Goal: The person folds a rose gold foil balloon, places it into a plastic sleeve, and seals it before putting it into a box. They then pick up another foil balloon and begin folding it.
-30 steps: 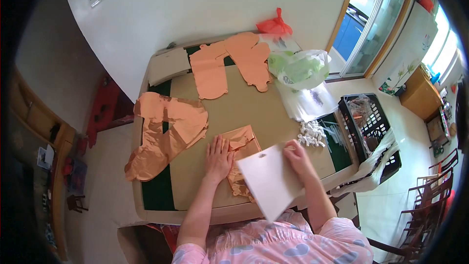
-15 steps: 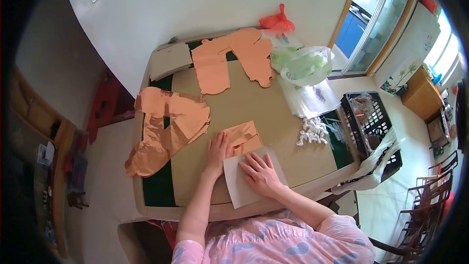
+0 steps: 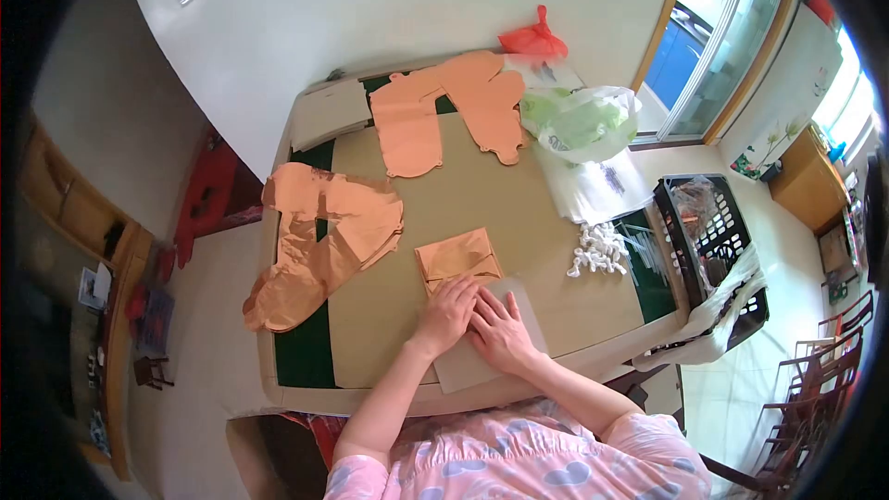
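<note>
A folded rose-gold foil sheet (image 3: pixel 456 255) lies at the middle of the table's near half. A grey cardboard sheet (image 3: pixel 482 366) overlaps its near end. My left hand (image 3: pixel 446 315) is flat across the near edge of the foil and the top of the cardboard, fingers stretched out. My right hand (image 3: pixel 503 331) rests flat on the cardboard, its fingers apart and touching the left hand's fingertips. Both palms face down and hold nothing. Part of the foil's near end is hidden under the left hand and the cardboard.
Flat foil balloons (image 3: pixel 324 241) lie at the left, with more foil balloons (image 3: pixel 412 134) at the back. Stacked cardboard (image 3: pixel 329 116) sits at the back left. At right are plastic bags (image 3: pixel 593 181), white ties (image 3: pixel 597 250) and a black basket (image 3: pixel 722 213).
My left hand has slid right and toward me, from the foil's left edge onto its near end beside my right hand. The camera view has shifted slightly.
</note>
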{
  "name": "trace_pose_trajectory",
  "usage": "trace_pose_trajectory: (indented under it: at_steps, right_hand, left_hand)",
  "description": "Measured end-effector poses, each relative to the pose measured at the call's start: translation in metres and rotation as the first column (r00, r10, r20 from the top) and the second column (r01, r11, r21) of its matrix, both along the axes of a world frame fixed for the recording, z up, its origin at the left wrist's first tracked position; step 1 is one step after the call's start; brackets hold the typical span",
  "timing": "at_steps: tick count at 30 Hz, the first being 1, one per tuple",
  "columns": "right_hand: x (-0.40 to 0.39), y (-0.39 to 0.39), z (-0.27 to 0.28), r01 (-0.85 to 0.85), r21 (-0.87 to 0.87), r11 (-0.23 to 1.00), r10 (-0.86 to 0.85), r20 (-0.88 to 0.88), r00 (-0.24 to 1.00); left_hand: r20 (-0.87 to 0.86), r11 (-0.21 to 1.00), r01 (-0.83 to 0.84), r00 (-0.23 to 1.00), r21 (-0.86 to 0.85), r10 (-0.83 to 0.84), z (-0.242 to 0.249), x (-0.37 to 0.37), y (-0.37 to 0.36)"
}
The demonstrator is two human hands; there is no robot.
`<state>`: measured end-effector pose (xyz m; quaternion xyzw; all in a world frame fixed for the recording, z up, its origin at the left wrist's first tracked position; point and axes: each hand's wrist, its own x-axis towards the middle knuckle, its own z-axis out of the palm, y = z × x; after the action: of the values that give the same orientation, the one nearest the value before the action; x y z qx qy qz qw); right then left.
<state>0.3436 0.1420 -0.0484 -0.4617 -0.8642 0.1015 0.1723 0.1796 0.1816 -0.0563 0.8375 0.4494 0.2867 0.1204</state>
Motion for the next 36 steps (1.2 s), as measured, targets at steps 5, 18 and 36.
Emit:
trace_pose_trajectory:
  at_steps: [5, 18, 36]
  right_hand:
    - [0.0, -0.001, 0.002, -0.004, -0.011, 1.0, 0.004, -0.009, 1.0]
    - [-0.002, -0.003, 0.005, 0.007, 0.034, 0.999, -0.007, -0.015, 1.0]
    - [-0.001, -0.004, 0.008, 0.015, -0.016, 1.0, -0.016, -0.029, 0.999]
  left_hand:
    - [0.042, 1.0, 0.009, 0.999, -0.007, -0.009, 0.01, -0.003, 0.009]
    - [-0.22, 0.717, -0.211, 0.972, -0.665, 0.081, 0.023, -0.031, 0.174]
    - [0.384, 0.6, 0.067, 0.823, -0.797, 0.418, 0.01, -0.052, 0.049]
